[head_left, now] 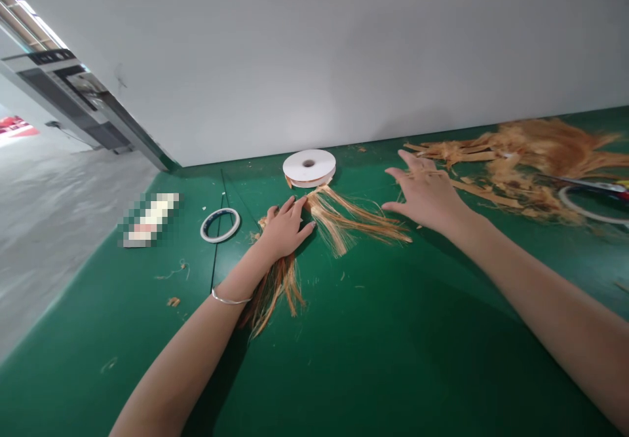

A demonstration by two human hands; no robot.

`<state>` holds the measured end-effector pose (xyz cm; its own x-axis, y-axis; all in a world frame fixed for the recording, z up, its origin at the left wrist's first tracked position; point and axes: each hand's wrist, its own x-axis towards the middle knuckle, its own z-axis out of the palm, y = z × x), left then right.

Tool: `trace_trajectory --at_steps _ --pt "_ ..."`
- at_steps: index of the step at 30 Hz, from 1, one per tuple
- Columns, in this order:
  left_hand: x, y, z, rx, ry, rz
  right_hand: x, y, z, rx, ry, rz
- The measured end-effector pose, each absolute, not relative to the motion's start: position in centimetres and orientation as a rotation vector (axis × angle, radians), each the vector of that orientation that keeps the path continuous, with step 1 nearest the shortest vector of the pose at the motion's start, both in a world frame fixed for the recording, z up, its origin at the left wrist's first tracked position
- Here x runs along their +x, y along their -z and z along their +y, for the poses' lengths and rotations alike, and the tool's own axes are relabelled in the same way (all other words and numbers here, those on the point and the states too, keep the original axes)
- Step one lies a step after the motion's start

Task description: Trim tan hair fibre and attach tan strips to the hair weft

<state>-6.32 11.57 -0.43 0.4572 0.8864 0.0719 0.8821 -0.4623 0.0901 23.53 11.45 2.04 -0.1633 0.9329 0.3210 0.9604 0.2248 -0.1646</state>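
Note:
My left hand (285,230) lies over straw-coloured raffia fibres, its fingers stretched out and the thumb apart. One fringe of raffia (356,217) fans out to the right of its fingertips. More raffia strands (282,286) hang out below the wrist side of the palm; the part under the hand is hidden. Just beyond the fingers stands a white spool (309,162) with orange ribbon at its rim. My right hand (422,191) hovers or rests near the loose raffia pile (545,149), fingers spread, with nothing visible gripped in it.
A tape roll (220,225) and a thin black rod (214,266) lie left on the green table (373,345). A blurred-out item (151,219) sits near the left edge. Scissors (597,185) overlap a white ring (584,211) at right. A grey panel (344,50) rises behind.

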Motion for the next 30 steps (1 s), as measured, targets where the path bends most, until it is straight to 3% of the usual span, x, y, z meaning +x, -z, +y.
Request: trace_trajectory --at_steps 3,8,11,13,17,19,30 --pt "-6.3 0.5 11.6 2.651 -0.166 1.613 23.9 -1.8 11.9 -1.795 0.069 -1.968" --pt "-6.3 0.4 11.5 2.654 -0.157 1.623 24.2 -2.8 12.1 -1.458 -0.817 -1.677" --pt "-6.3 0.4 11.5 2.657 -0.152 1.613 24.1 -3.1 11.8 -1.252 -1.129 -1.702" --pt "-6.4 0.4 11.5 2.658 -0.148 1.611 23.9 -2.9 11.6 -1.388 -0.979 -1.866" --pt "-6.3 0.4 11.6 2.652 -0.156 1.617 23.9 -2.2 11.3 -1.860 -0.056 -2.066" --pt "-6.3 0.4 11.6 2.647 -0.157 1.618 24.3 -2.1 11.3 -1.923 0.108 -1.918" --pt "-6.3 0.4 11.5 2.646 -0.154 1.620 24.6 -2.6 12.5 -1.129 -0.988 -1.320"
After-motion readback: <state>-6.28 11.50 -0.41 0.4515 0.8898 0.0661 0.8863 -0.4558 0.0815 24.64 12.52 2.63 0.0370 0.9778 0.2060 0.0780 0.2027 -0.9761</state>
